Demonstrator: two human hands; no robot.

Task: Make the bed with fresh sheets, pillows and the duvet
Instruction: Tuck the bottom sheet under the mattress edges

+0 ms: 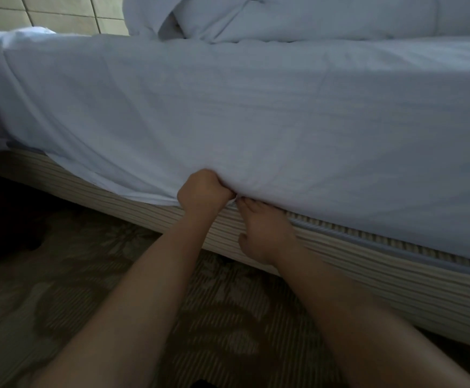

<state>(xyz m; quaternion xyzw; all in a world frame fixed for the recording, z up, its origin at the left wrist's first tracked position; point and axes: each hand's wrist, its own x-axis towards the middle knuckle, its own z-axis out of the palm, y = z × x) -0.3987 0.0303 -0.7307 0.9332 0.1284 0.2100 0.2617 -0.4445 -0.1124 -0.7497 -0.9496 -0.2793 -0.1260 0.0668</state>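
while left hand [204, 191] fists the sheet [228, 107], right hand's [267, 233] fingertips vanish beneath it.

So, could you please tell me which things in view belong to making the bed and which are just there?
Part of the job:
- white sheet, its edge gripped by the left hand
- right hand, fingers pushed in at the sheet's edge
- striped mattress
- bunched white duvet on the bed

Just there:
- patterned carpet
- tiled wall
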